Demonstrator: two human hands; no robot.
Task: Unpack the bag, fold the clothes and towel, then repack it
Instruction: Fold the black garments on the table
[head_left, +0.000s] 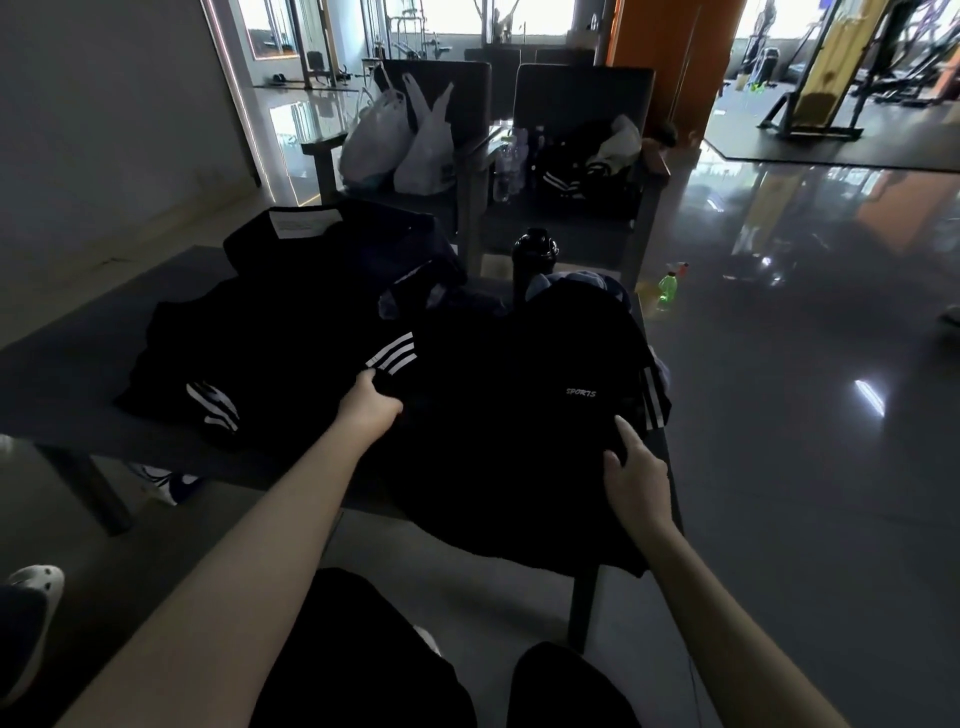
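A black shirt (519, 415) with "SPORTS" on the chest and white stripes on the sleeves lies spread on the near right part of the dark table (62, 374), its hem hanging over the front edge. My left hand (371, 402) pinches its left sleeve just below the stripes. My right hand (631, 478) rests flat on the shirt's right side, fingers apart. Another black striped garment (249, 364) lies on the table to the left. A dark bag (363, 244) with a white label sits behind it. A pale cloth (571, 283) is bunched behind the shirt.
A black bottle (532, 257) stands at the table's far edge. Two chairs beyond hold white plastic bags (400, 140) and dark clothes (582, 166). A green bottle (667, 286) stands on the glossy floor at right. Shoes lie on the floor at left.
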